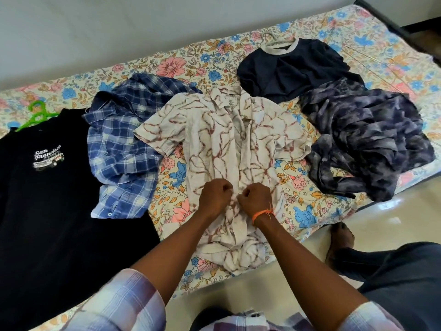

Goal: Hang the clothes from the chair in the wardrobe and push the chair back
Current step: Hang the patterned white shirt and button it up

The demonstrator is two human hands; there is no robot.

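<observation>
A cream shirt (229, 149) veined with reddish-brown lines is spread collar-up across the middle of a floral bedsheet (171, 65), its hem bunched at the near edge of the bed. Its front placket is pinched by the curled fingers of the left hand (216, 195) and the right hand (254, 199), set close together. It is flanked by a blue plaid shirt (119, 142) and a black T-shirt (47, 187) on a green hanger (35, 114) to the left, a navy top (293, 68) and a mottled grey garment (367, 139) to the right. Pale floor (391, 211) is seen beside the bed.
</observation>
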